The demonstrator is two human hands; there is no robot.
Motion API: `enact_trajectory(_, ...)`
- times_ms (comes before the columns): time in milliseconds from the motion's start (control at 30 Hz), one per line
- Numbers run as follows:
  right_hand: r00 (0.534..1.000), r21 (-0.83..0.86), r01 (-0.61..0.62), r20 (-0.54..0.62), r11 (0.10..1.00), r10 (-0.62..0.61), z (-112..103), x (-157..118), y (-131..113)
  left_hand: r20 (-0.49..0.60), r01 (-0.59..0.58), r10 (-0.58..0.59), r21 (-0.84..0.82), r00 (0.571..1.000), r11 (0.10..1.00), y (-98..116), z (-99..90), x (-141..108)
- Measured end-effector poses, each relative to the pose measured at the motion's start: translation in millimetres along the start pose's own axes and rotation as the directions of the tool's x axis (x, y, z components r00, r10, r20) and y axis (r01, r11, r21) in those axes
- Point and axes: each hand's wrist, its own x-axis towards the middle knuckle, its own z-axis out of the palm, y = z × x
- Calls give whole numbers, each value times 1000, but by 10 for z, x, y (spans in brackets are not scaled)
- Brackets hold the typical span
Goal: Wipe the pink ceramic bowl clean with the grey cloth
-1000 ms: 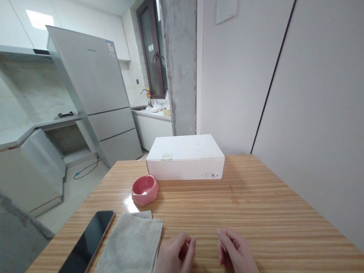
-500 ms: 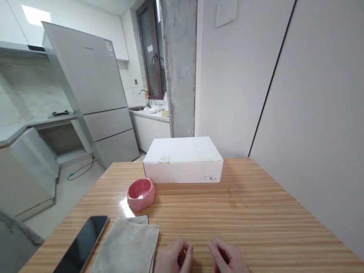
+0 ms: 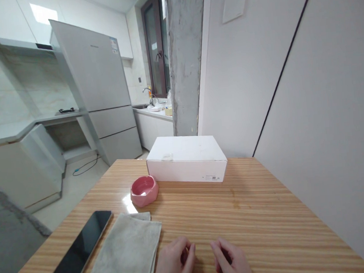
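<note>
My left hand (image 3: 176, 263) rests on the wooden table at the near edge, its fingers loosely curled in, with nothing seen in it. Beside it on the left lies a folded grey cloth (image 3: 125, 252), close to the wrist. My right hand (image 3: 231, 261) is curled the same way a short gap to the right, also with nothing visible inside. A pink faceted bowl (image 3: 144, 191) stands beyond the cloth. Left of the cloth lies a dark-screened phone (image 3: 81, 247) with a white cable plugged into its near end.
A white closed box (image 3: 186, 170) sits at the table's far edge, behind and right of the bowl. The wooden table (image 3: 271, 213) meets a pale wall (image 3: 327, 119) on the right. Past it stand a grey fridge (image 3: 95, 76), a counter and a sink.
The whole view has shifted slightly, so things appear a little further right. Both hands stay curled in nearly the same place on the table.
</note>
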Motion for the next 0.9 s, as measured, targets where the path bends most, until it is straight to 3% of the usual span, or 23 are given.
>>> enact_trajectory(400,1000,-2,1,-19,1000,-2,30,9,70,8,-37,37,49,999,998,-30,12,15)
enact_trajectory(900,1000,-2,-3,-30,1000,3,5,-1,-20,18,-38,37,65,999,997,10,-12,8)
